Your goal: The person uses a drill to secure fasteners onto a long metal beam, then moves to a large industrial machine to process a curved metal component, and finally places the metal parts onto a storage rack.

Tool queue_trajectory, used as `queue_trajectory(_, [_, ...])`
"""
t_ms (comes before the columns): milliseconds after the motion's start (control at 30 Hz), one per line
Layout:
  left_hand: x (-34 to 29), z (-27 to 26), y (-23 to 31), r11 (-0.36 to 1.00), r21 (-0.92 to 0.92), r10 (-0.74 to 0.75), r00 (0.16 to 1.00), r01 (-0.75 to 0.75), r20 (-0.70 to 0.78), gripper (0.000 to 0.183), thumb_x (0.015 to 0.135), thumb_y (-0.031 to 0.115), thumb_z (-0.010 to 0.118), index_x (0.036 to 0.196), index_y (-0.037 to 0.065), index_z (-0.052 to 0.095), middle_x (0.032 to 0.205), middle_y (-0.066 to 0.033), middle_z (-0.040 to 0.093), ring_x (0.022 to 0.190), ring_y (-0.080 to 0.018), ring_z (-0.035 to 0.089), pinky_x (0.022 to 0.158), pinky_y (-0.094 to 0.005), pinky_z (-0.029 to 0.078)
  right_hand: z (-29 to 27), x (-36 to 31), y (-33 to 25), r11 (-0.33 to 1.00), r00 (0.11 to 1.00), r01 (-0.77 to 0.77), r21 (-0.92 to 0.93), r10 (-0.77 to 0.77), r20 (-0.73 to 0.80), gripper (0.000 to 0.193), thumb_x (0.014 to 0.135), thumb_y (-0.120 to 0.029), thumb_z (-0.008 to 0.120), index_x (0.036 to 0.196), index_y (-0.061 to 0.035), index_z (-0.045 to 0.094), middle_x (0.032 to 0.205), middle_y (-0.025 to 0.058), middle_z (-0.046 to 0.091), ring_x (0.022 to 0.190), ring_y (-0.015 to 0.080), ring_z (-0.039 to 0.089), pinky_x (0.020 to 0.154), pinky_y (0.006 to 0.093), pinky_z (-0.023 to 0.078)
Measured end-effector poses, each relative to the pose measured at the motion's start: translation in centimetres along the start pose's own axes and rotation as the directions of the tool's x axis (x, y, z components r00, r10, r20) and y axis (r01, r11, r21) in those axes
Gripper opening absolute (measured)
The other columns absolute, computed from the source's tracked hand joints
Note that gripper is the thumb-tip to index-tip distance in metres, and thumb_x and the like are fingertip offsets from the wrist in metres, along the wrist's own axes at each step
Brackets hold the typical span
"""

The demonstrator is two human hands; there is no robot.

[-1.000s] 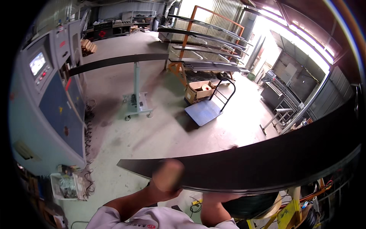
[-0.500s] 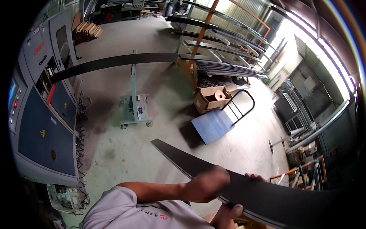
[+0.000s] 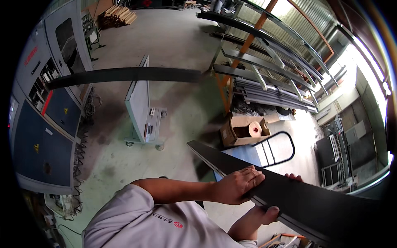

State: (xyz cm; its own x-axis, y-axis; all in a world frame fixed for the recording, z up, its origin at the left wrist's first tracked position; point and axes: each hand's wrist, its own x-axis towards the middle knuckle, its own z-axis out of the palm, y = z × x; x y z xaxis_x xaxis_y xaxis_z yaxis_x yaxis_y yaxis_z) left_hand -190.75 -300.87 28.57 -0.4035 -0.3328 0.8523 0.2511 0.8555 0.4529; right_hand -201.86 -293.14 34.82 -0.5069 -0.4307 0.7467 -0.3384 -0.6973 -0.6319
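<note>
A long, flat dark panel [image 3: 306,194] with a pale lengthwise line along its near edge slants across in front of me. Its narrow end points up and left, over the blue cart. My right hand [image 3: 264,217] grips it from beneath, with the thumb at the near edge and fingertips showing over the far edge. On the panel's upper face rests my left hand [image 3: 240,184], its fingers bent and close together. Whatever lies under those fingers is hidden.
At left, a grey-blue machine [image 3: 45,136] has another dark strip [image 3: 136,74] reaching out of it across a wheeled stand [image 3: 138,107]. A rack [image 3: 248,45] holds several long profiles. An open cardboard box [image 3: 235,134] stands by a blue platform cart [image 3: 248,153].
My viewpoint has shifted, bringing the rack and box closer. The left hand, blurred by motion before, is now sharp on the panel. The right hand keeps its grip.
</note>
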Motion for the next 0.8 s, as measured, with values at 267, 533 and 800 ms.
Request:
queue_trajectory(267, [11.6,-5.0,-19.8,0.994,0.104,-0.022,0.985,0.040,-0.168,0.078,0.068,0.009,0.074,0.136,-0.010,0.042,0.116,-0.0262,0.057,0.106,-0.0437,0.058,0.102,-0.0509,0.045,10.6,16.1,17.5,0.983,0.987,-0.021,0.182,-0.009,0.162,0.107,0.070,-0.048,0.081,0.146,0.0070,0.031,0.138,0.0181,0.047,0.130,0.0290,0.045,0.114,0.0422,0.034])
queue_trajectory(533, [21.0,-14.9,-39.3,0.973,0.162,-0.108,0.948,0.163,-0.300,0.079,0.065,0.013,0.078,0.135,-0.010,0.048,0.114,-0.0279,0.058,0.105,-0.0473,0.059,0.098,-0.0469,0.049,26.9,28.7,33.9,0.957,0.943,0.142,0.255,-0.208,0.258,0.111,0.076,-0.059,0.082,0.146,0.0108,0.031,0.142,0.0292,0.044,0.127,0.0372,0.050,0.108,0.0483,0.042])
queue_trajectory(800, [27.7,-27.0,-51.9,0.907,0.360,0.040,0.806,0.219,-0.591,0.059,0.071,0.007,0.079,0.123,-0.009,0.056,0.102,-0.0209,0.064,0.088,-0.0349,0.066,0.077,-0.0416,0.053,35.0,39.5,50.0,0.957,0.873,-0.034,0.288,-0.112,0.474,0.080,0.093,-0.036,0.073,0.147,0.0096,0.037,0.140,0.0189,0.050,0.127,0.0258,0.050,0.109,0.0417,0.036])
